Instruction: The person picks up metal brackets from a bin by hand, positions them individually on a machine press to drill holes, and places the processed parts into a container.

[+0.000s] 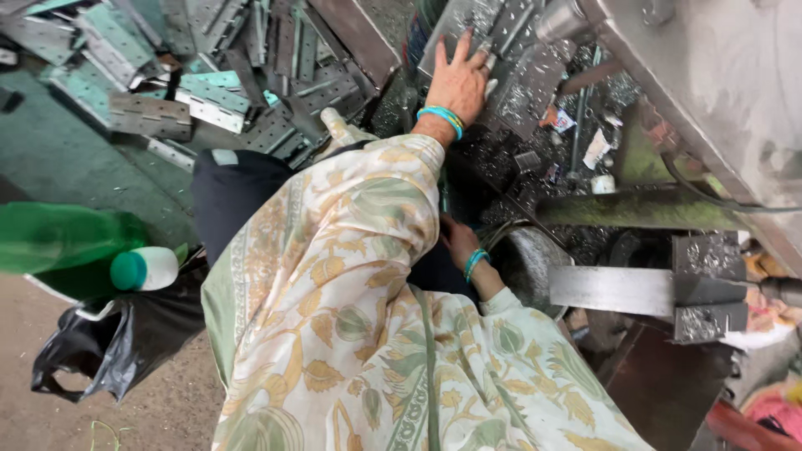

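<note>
— What's nearest to you?

— My lap, under a cream cloth with a yellow leaf print (368,334). Near left, a green plastic bottle with a white cap (75,250) lies over a black plastic bag (117,342) on the floor.

— And your hands?

— My right hand (458,240) is low, tucked in beside my knee, just left of a round metal drum (526,263). Its fingers are hidden by the cloth, so I cannot tell whether it grips anything. A grey metal bar (614,290) juts in from the right, beyond that drum.

— The other one?

— My left hand (459,82) reaches further out, fingers spread wide, palm flat on a perforated metal plate (501,58) strewn with shiny metal shavings. It presses down; it pinches nothing. The plate lies far centre, leaning toward the grey machine body (718,75) at far right.

— Anything beyond that?

— Far left, a heap of punched metal hinge plates (209,92), some tinted green, piled every which way.
</note>
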